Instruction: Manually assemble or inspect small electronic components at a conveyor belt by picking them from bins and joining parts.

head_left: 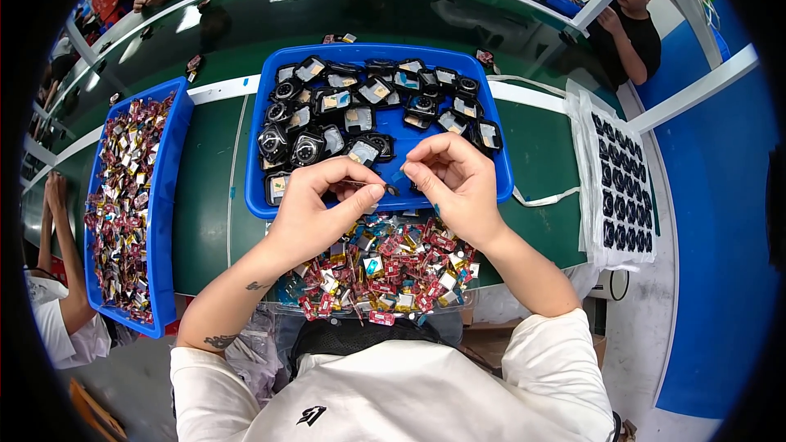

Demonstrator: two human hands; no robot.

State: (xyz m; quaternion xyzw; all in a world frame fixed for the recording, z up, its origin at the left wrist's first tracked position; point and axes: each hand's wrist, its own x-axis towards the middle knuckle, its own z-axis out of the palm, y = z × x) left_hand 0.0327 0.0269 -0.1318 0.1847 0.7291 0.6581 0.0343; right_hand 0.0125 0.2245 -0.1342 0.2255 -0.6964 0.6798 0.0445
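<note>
My left hand (321,203) is closed over the near edge of a blue tray (256,147). Between its thumb and fingers sits a small dark part (392,191), mostly hidden by the fingers. Facing it, my right hand (463,184) has thumb and forefinger pinched, with a small blue piece of film (399,175) at their tips. Black smartwatch cases (359,119) with pale and tan inner faces fill much of the tray. Just below my hands, a clear tray (286,308) holds a heap of small red circuit boards with batteries (401,266).
A long blue bin (182,131) of similar red and white parts stands at the left. On the right, a white sheet-like tray (587,188) carries rows of black watch parts (626,196). Other people sit across the green table (209,196) and at the left.
</note>
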